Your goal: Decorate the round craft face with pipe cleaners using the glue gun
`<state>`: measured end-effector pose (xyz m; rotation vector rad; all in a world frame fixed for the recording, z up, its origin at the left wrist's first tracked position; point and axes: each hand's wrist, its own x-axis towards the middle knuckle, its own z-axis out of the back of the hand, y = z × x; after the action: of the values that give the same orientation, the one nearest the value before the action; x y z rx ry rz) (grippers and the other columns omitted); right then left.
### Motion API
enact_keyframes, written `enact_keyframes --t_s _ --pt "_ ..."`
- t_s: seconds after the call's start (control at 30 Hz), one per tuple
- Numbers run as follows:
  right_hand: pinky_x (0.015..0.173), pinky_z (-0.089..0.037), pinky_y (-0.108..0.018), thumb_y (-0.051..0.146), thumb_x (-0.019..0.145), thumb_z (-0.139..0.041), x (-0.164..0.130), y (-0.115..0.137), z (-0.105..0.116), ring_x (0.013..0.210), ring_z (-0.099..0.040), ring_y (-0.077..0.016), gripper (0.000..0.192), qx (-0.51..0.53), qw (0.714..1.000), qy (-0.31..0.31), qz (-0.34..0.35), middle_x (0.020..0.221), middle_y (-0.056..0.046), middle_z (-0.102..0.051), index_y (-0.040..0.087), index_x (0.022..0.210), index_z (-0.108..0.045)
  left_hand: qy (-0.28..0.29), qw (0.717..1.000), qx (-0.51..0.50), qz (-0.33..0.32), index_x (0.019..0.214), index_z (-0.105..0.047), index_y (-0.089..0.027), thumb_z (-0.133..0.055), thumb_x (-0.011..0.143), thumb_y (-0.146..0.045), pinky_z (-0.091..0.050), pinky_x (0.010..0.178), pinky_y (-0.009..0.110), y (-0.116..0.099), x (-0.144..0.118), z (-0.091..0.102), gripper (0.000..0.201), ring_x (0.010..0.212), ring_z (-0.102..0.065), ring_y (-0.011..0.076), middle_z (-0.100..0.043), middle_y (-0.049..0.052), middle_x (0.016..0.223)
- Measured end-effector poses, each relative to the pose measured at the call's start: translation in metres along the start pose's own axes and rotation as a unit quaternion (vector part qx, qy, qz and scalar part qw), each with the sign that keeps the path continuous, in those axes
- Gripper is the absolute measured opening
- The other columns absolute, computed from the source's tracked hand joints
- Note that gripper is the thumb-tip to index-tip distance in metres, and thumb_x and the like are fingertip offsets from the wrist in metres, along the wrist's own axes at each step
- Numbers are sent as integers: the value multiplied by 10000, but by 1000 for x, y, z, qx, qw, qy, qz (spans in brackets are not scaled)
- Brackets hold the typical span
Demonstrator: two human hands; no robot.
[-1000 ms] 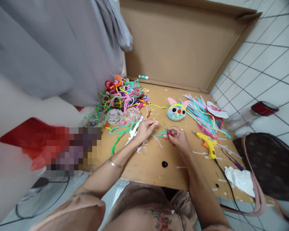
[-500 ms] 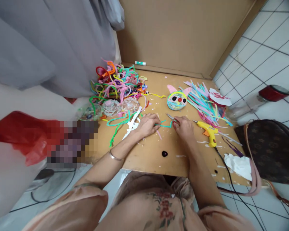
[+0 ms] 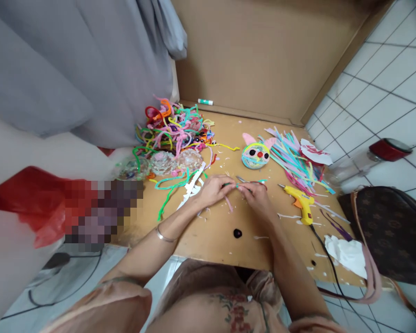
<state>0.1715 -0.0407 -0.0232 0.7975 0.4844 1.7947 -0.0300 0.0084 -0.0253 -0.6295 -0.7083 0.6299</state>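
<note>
My left hand (image 3: 217,190) and my right hand (image 3: 258,196) meet above the middle of the table, both with fingers pinched. Between their fingertips a short bit of teal pipe cleaner (image 3: 237,185) shows; the rest is covered by the fingers. Just beyond my right fingers are scissors (image 3: 241,179), their blades pointing left and a red handle partly hidden behind the hand. A round animal face (image 3: 255,156) with pink ears, black eyes and a red nose lies farther back. Near my left wrist are white paper cutouts (image 3: 192,187) and a green pipe cleaner (image 3: 169,200).
A tangled heap of pipe cleaners (image 3: 175,127) fills the back left. To the right lie loose pipe cleaners (image 3: 291,155), a yellow glue gun (image 3: 300,201) with its cord, crumpled tissue (image 3: 346,254) and a brown bag (image 3: 388,231). A black disc (image 3: 237,233) sits near the front edge.
My hands have come together, the right one moving left until the fingertips meet at the teal pipe cleaner. The scissors, earlier at my right fingers, now lie beyond them. The view has tilted slightly.
</note>
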Motion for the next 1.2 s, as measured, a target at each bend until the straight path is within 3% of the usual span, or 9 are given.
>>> enact_keyframes --t_s 0.2,0.33,0.47,0.53,0.63,0.7,0.77,0.97,1.2 --pt "666 -452 -292 384 949 -481 -4 2 2 674 -656 -201 302 -46 992 -107 -43 777 -47 -759 234 870 -732 -65 997 12 29 867 -725 -174 -568 946 -246 -490 721 260 3 0 6 190 744 -662 157 -745 47 821" --pt "631 -433 -285 405 962 -445 -6 -4 8 629 -647 -199 321 -80 987 -129 -46 683 -29 -718 232 839 -685 -133 989 44 38 796 -688 -180 -540 957 -239 -487 706 257 15 2 19 227 689 -639 148 -709 25 740" --pt "666 -453 -294 443 981 -429 -4 -9 11 671 -660 -200 367 -72 981 -180 -31 733 -42 -726 222 802 -662 -192 976 95 36 826 -694 -183 -520 971 -274 -495 734 288 18 4 28 244 726 -642 170 -712 45 774" --pt "674 -460 -292 433 987 -442 -3 -7 10 688 -661 -195 360 -61 983 -175 -7 745 -43 -725 221 800 -663 -182 976 123 9 876 -714 -188 -505 988 -318 -502 791 319 12 3 24 270 804 -653 190 -731 65 844" --pt "686 -465 -298 402 997 -457 -2 -3 5 704 -664 -193 334 -60 985 -155 38 767 -47 -735 229 819 -680 -106 983 143 -53 1095 -732 -216 -507 1001 -368 -493 909 368 1 1 11 287 987 -660 217 -758 92 1034" --pt "698 -465 -310 385 1002 -463 -2 -1 2 714 -670 -200 326 -69 985 -151 55 766 -49 -741 240 810 -683 -56 984 149 -73 1153 -730 -236 -474 1018 -353 -498 888 372 -2 -1 1 312 965 -670 216 -764 89 996" --pt "715 -462 -323 367 1004 -467 -3 0 1 719 -672 -206 313 -80 983 -157 52 772 -53 -749 244 819 -688 -30 986 146 -73 1085 -752 -224 -424 1033 -311 -508 799 339 2 -2 -5 343 832 -676 196 -746 77 850" --pt "768 -430 -311 308 1005 -488 -4 -2 -2 804 -665 -195 275 -109 985 -131 11 868 -57 -763 236 848 -702 -55 989 129 -38 1054 -754 -184 -439 1013 -277 -536 752 306 18 -3 -5 331 789 -697 191 -749 100 860" --pt "771 -383 -318 285 1007 -525 -8 -6 2 856 -600 -206 262 -185 971 -148 -11 879 -66 -678 217 850 -724 -121 986 109 -26 968 -772 -182 -502 993 -370 -564 776 299 16 0 1 331 815 -705 185 -755 98 890"
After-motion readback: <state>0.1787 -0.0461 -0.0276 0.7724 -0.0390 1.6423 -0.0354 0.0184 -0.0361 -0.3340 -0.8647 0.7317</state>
